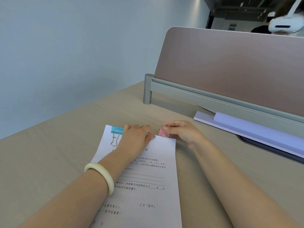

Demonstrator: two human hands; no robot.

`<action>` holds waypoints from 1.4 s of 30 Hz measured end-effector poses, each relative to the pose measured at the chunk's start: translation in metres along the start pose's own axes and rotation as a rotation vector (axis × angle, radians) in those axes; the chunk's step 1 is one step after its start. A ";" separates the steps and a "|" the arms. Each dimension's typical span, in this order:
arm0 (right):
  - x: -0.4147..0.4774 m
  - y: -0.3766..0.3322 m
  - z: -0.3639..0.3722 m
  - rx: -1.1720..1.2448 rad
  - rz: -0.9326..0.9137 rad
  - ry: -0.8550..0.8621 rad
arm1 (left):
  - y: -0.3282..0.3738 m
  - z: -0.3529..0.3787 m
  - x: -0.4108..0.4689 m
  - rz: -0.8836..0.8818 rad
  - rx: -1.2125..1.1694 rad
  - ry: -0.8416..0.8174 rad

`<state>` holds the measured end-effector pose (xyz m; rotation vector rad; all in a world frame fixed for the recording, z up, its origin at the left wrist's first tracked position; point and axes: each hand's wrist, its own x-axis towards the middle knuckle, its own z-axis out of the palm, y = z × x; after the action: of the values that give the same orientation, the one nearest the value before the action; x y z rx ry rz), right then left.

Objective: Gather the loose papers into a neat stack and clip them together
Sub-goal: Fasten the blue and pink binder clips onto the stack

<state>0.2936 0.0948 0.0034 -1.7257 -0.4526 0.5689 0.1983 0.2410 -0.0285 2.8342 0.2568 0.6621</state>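
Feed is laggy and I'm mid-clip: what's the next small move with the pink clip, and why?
Probably ease the right hand off the pink binder clip and fold its raised wire handle flat. The clip appears seated on the top right edge of the paper stack, the left hand presses the sheets, and the blue binder clip has its handle down.
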 end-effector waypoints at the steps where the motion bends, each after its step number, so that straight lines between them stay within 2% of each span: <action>1: 0.000 0.000 0.001 -0.006 -0.005 -0.004 | 0.000 0.000 -0.001 0.004 0.000 0.010; 11: -0.006 0.008 0.004 -0.133 -0.003 -0.026 | -0.001 0.001 -0.003 0.049 -0.088 0.136; 14: -0.010 0.009 0.003 -0.158 -0.029 -0.041 | -0.001 0.002 -0.003 0.051 -0.094 0.118; 20: -0.015 0.001 0.001 -0.250 -0.284 -0.005 | -0.002 0.000 -0.004 0.063 -0.110 0.137; 30: -0.026 -0.005 0.007 -0.337 -0.147 -0.082 | -0.001 -0.007 -0.004 0.063 -0.201 0.199; 34: -0.029 -0.013 0.000 -0.290 -0.278 -0.034 | -0.004 -0.003 -0.004 0.073 -0.185 0.161; 37: -0.032 -0.012 -0.011 -0.312 -0.274 -0.141 | -0.006 0.000 -0.004 0.061 -0.184 0.132; 42: -0.038 -0.009 -0.011 -0.590 -0.154 -0.419 | -0.008 0.002 -0.001 -0.017 -0.252 0.070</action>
<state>0.2699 0.0663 0.0188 -2.1005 -1.1297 0.7358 0.1975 0.2483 -0.0330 2.5701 0.1939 0.7355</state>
